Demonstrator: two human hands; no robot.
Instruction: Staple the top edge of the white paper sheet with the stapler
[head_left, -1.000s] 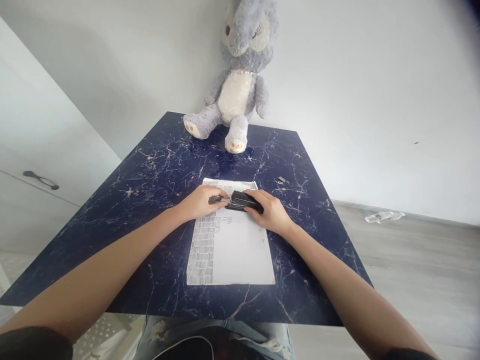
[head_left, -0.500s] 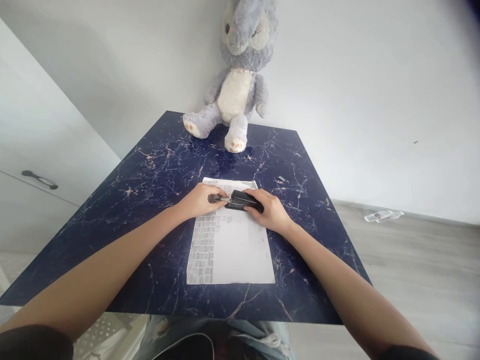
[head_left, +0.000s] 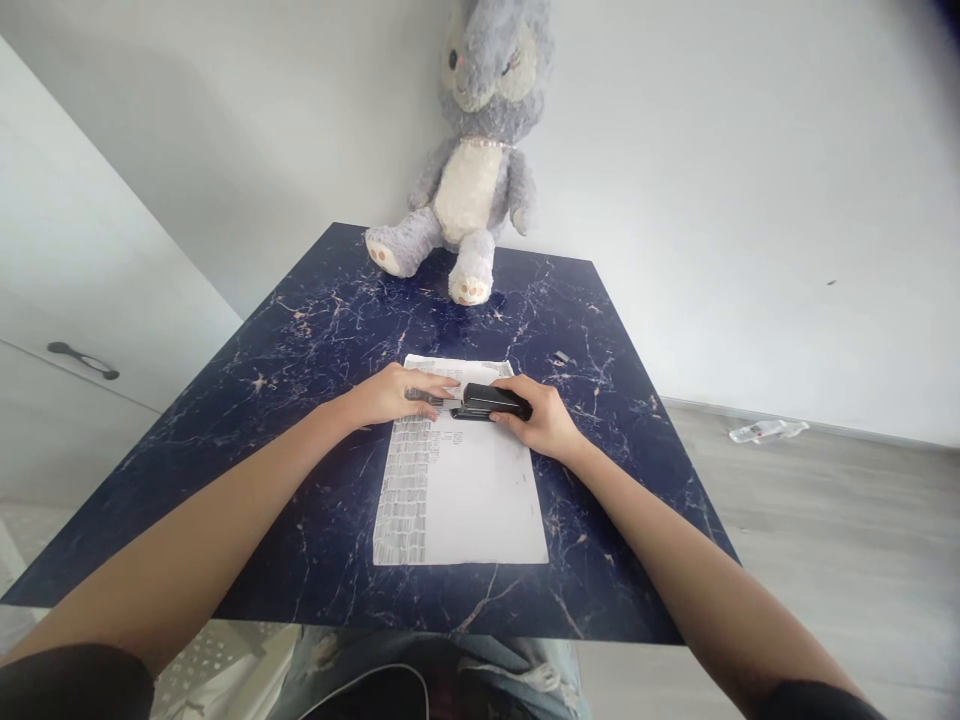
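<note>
A black stapler (head_left: 487,399) lies sideways across the upper part of a printed sheet of paper (head_left: 480,500). My right hand (head_left: 538,412) is wrapped round its right end, thumb on the near side and fingers on the far side. At the stapler's left end, my left hand (head_left: 401,392) rests over the paper with thumb and fingers apart. A small greyish piece (head_left: 448,404) shows between those fingertips and the stapler; I cannot make out what it is. Printed rows run down the paper's left side.
A large grey plush toy (head_left: 469,190) sits at the back of the dark blue marbled table (head_left: 315,320). A small object (head_left: 562,357) lies beyond my right hand. A white drawer front (head_left: 45,400) stands at left; clear packaging (head_left: 769,431) lies on the floor at right.
My left thumb and fingers have spread apart from the dark piece they pinched at the stapler's left end, and that hand has shifted slightly left. My right hand keeps its hold on the stapler.
</note>
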